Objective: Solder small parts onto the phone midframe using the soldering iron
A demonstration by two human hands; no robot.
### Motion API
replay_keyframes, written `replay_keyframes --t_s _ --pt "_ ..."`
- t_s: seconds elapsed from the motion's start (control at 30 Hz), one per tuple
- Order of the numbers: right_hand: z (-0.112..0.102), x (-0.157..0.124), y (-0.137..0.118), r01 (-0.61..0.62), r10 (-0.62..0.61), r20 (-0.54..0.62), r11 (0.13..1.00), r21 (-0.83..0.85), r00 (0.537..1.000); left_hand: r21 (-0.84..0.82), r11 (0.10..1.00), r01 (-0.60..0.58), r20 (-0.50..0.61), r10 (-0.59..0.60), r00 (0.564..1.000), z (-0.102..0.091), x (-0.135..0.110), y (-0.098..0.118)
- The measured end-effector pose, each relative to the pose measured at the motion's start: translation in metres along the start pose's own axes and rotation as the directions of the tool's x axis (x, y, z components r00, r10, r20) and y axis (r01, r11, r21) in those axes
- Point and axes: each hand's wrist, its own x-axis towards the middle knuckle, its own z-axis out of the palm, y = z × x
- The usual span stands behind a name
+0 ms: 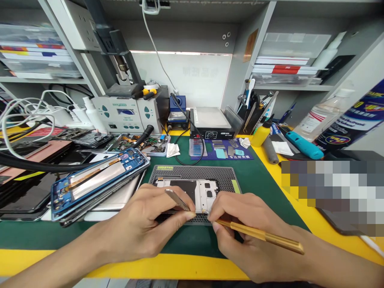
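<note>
An opened phone frame (196, 190) lies on a grey perforated mat (168, 173) in the middle of the green bench mat. My left hand (147, 222) is closed in a pinch on metal tweezers (177, 200), whose tips point at the phone's near edge. My right hand (240, 222) grips a gold-coloured tool (264, 237) like a pen, its tip touching the same near edge of the phone. Both hands rest on the bench and hide the phone's lower part.
A stack of blue and silver phone frames (96, 180) lies at left, with a parts tray (141, 143) behind it. A soldering station (126, 114), a heating plate (210, 120), a yellow bottle (261, 134) and a tool holder (255, 108) stand at the back. Bottles (327, 112) stand at right.
</note>
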Motion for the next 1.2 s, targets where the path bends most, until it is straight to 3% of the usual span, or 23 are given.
replay_keyframes --t_s 0.73,1.2 --pt "0.0003 -0.0001 -0.0004 0.020 -0.020 -0.007 1.000 0.011 1.000 -0.048 0.994 -0.094 -0.047 0.092 0.995 0.0005 0.0072 -0.0011" --pt "-0.0006 -0.0021 0.0032 0.005 -0.004 0.023 1.000 -0.024 1.000 0.103 0.987 -0.123 -0.022 0.126 0.992 -0.0021 -0.0015 0.0006"
